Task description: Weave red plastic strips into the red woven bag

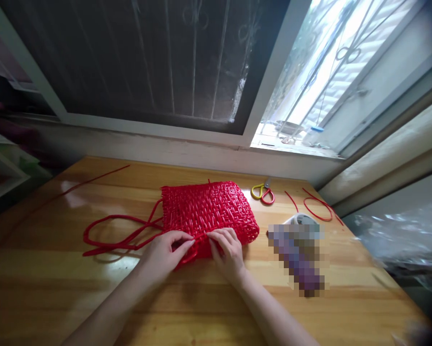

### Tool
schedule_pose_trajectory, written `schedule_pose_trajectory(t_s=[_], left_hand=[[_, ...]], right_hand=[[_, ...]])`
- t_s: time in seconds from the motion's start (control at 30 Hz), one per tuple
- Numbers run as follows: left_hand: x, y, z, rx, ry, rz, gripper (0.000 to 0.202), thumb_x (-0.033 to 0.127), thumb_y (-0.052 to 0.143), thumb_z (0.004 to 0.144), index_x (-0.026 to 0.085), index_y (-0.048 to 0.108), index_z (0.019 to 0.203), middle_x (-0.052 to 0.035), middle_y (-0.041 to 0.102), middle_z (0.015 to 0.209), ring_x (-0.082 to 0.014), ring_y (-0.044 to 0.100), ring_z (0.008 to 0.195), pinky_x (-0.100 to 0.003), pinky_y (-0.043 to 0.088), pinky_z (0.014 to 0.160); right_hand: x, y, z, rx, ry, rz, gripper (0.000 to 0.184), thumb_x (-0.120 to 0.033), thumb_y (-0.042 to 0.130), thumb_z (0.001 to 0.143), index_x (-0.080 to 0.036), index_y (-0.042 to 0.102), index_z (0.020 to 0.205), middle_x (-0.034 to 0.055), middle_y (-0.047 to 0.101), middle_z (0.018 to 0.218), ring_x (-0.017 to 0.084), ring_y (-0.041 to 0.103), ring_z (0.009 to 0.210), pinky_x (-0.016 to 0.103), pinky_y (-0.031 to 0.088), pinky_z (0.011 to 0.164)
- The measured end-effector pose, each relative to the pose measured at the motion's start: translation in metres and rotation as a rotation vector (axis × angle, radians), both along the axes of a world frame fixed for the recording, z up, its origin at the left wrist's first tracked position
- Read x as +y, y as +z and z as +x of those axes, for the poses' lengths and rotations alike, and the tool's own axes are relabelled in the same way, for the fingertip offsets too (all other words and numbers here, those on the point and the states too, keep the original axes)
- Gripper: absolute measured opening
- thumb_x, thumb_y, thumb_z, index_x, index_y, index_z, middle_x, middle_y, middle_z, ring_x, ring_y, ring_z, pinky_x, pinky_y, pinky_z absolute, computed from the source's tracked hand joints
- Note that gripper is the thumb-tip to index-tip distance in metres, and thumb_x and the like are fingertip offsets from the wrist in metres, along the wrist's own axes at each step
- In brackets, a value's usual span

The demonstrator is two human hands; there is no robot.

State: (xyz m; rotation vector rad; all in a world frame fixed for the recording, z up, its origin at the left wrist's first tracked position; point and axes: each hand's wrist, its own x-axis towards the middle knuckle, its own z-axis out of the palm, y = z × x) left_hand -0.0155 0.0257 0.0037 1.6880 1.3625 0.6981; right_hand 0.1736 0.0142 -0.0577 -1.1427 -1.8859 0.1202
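A red woven bag [205,206] lies on its side on the wooden table, with its long red handles [118,233] looping out to the left. My left hand [171,247] pinches the near edge of the bag between thumb and fingers. A short way to the right, my right hand [228,250] is closed on the same edge, fingers on top and thumb below. Whether a loose strand is also between the fingertips is too small to tell. The near side of the bag is partly hidden by both hands.
Scissors [262,192] with yellow and red handles lie behind the bag to the right. Nearby are a white roll [302,220], a blurred-out purple item [298,262] and a loose red strand [319,202]. Another strand [64,192] runs along the table's left side. A window stands behind.
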Motion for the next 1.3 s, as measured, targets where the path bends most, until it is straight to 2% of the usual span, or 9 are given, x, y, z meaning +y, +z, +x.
schedule_pose_trajectory(t_s=[0.07, 0.2, 0.27, 0.43, 0.57, 0.73, 0.87, 1.03, 1.3], left_hand=[[-0.001, 0.001, 0.005, -0.176, 0.013, 0.036, 0.024, 0.040, 0.054, 0.076, 0.019, 0.061, 0.085, -0.0048, 0.068, 0.086, -0.0184, 0.062, 0.082, -0.029, 0.049, 0.074], [-0.004, 0.008, 0.014, -0.370, -0.125, 0.014, 0.018, 0.036, 0.050, 0.082, 0.018, 0.051, 0.083, -0.0003, 0.061, 0.067, -0.0118, 0.060, 0.059, -0.025, 0.049, 0.063], [-0.004, 0.010, 0.020, -0.296, -0.181, 0.085, 0.017, 0.034, 0.048, 0.084, 0.018, 0.052, 0.084, 0.0004, 0.058, 0.069, -0.0092, 0.056, 0.054, -0.023, 0.047, 0.059], [-0.001, 0.004, 0.031, 0.012, -0.202, 0.365, 0.020, 0.031, 0.043, 0.086, 0.020, 0.059, 0.081, -0.0028, 0.060, 0.082, -0.0129, 0.056, 0.077, -0.024, 0.044, 0.071], [0.005, -0.001, 0.031, 0.178, -0.116, 0.425, 0.020, 0.031, 0.043, 0.086, 0.021, 0.059, 0.080, -0.0017, 0.060, 0.082, -0.0128, 0.056, 0.074, -0.023, 0.042, 0.068], [0.018, -0.002, 0.028, 0.117, 0.041, 0.464, 0.018, 0.032, 0.044, 0.085, 0.021, 0.058, 0.081, -0.0018, 0.061, 0.084, -0.0138, 0.057, 0.080, -0.024, 0.043, 0.073], [0.024, -0.002, 0.031, 0.068, 0.086, 0.459, 0.019, 0.033, 0.046, 0.084, 0.021, 0.058, 0.078, -0.0013, 0.061, 0.081, -0.0137, 0.057, 0.079, -0.023, 0.043, 0.072], [0.022, 0.000, 0.032, 0.033, 0.040, 0.375, 0.019, 0.034, 0.049, 0.081, 0.020, 0.061, 0.075, -0.0010, 0.063, 0.079, -0.0136, 0.058, 0.075, -0.023, 0.043, 0.069], [0.022, 0.006, 0.015, 0.254, -0.036, 0.196, 0.013, 0.029, 0.054, 0.073, 0.021, 0.063, 0.068, -0.0011, 0.066, 0.077, -0.0165, 0.058, 0.071, -0.025, 0.040, 0.061]], right_hand=[[0.000, 0.000, 0.000, 0.008, -0.001, -0.004, 0.022, -0.009, 0.048, 0.082, -0.020, 0.059, 0.098, 0.0042, 0.063, 0.087, 0.017, 0.054, 0.082, 0.033, 0.047, 0.075], [0.001, -0.002, 0.000, 0.013, 0.006, -0.013, 0.021, -0.009, 0.048, 0.082, -0.019, 0.058, 0.098, 0.0047, 0.063, 0.088, 0.017, 0.053, 0.083, 0.033, 0.046, 0.075], [0.001, -0.003, 0.001, 0.011, 0.010, -0.021, 0.021, -0.009, 0.048, 0.081, -0.019, 0.058, 0.097, 0.0048, 0.062, 0.088, 0.017, 0.052, 0.083, 0.033, 0.046, 0.075], [0.001, -0.005, 0.002, 0.001, 0.021, -0.005, 0.021, -0.010, 0.047, 0.081, -0.019, 0.058, 0.096, 0.0054, 0.062, 0.089, 0.018, 0.052, 0.083, 0.034, 0.046, 0.074], [-0.002, 0.000, 0.002, -0.074, 0.063, -0.006, 0.023, -0.014, 0.050, 0.079, -0.022, 0.060, 0.099, 0.0052, 0.059, 0.094, 0.019, 0.051, 0.088, 0.035, 0.045, 0.078], [-0.007, -0.001, -0.001, -0.194, 0.089, -0.030, 0.027, -0.020, 0.060, 0.074, -0.025, 0.061, 0.101, 0.0041, 0.057, 0.102, 0.020, 0.047, 0.095, 0.037, 0.041, 0.087], [-0.006, -0.008, -0.005, -0.266, 0.050, -0.022, 0.037, -0.017, 0.063, 0.071, -0.027, 0.059, 0.107, 0.0040, 0.055, 0.106, 0.022, 0.044, 0.100, 0.037, 0.039, 0.089], [-0.005, -0.010, -0.007, -0.279, 0.039, -0.059, 0.034, -0.015, 0.062, 0.073, -0.025, 0.058, 0.106, 0.0045, 0.054, 0.105, 0.022, 0.042, 0.102, 0.037, 0.037, 0.090], [-0.003, -0.006, -0.006, -0.235, 0.066, -0.032, 0.032, -0.015, 0.061, 0.073, -0.023, 0.058, 0.104, 0.0047, 0.057, 0.099, 0.021, 0.045, 0.097, 0.036, 0.040, 0.088]])
